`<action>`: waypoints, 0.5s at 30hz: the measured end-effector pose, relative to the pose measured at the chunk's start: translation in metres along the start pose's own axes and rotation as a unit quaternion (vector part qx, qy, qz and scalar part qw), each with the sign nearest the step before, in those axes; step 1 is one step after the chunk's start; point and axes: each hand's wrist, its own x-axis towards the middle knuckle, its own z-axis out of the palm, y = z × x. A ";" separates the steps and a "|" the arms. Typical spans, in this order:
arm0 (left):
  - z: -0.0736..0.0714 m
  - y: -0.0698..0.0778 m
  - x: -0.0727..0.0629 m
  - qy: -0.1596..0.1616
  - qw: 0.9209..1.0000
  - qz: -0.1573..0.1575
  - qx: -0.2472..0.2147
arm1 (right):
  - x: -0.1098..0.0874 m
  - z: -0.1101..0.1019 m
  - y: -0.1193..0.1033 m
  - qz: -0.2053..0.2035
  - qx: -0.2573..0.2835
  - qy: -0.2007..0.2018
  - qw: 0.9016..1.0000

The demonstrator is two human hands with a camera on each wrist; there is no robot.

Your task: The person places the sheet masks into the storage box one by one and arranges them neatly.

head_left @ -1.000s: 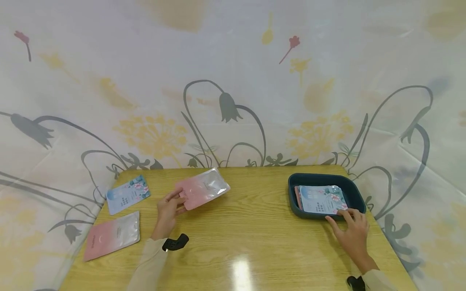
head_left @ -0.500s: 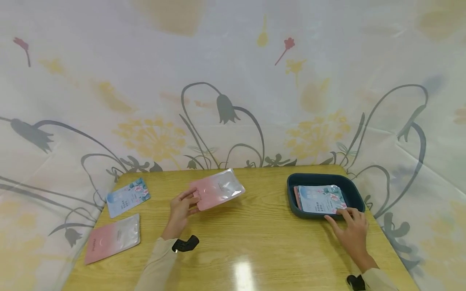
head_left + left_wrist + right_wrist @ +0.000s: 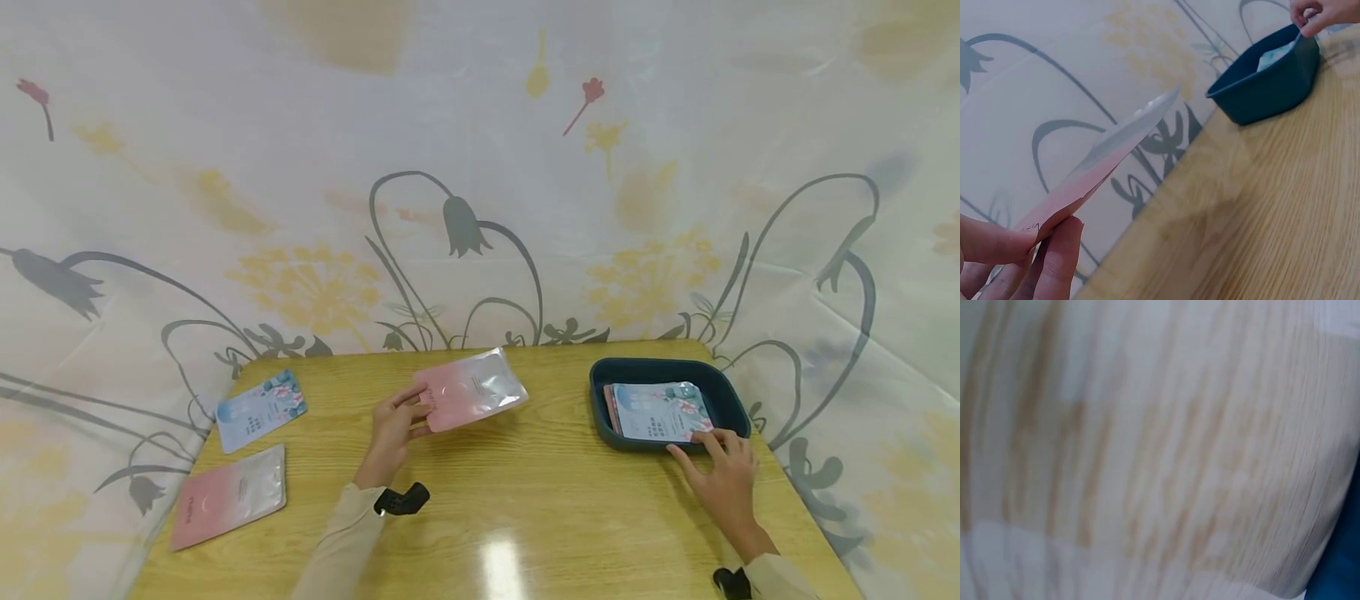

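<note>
My left hand holds a pink-and-silver foil sachet by its pink end, above the middle of the table. In the left wrist view the thumb and fingers pinch the sachet, which slants upward. At the right, my right hand grips the near rim of a dark teal plastic tub, thumb outside and fingers over the edge. Inside the tub lies a light blue flowered sachet on top of others, with a pink edge showing at its left. The right wrist view is blurred; the tub shows at its edge.
On the left of the wooden table lie a blue flowered sachet and, nearer, a pink-and-silver sachet. A floral-printed sheet stands behind the table and along its sides.
My left hand has carried the pink-and-silver sachet rightward, toward the tub. The right hand has stayed at the tub's near rim. The view has shifted slightly.
</note>
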 end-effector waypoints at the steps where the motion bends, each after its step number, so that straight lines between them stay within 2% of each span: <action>1: 0.002 0.000 0.000 -0.001 1.000 -0.002 -0.001 | 0.000 0.000 0.000 -0.001 0.000 0.001 1.000; 15: 0.036 0.002 0.003 -0.047 0.999 -0.002 0.004 | -0.001 0.000 -0.001 0.003 0.003 -0.001 1.000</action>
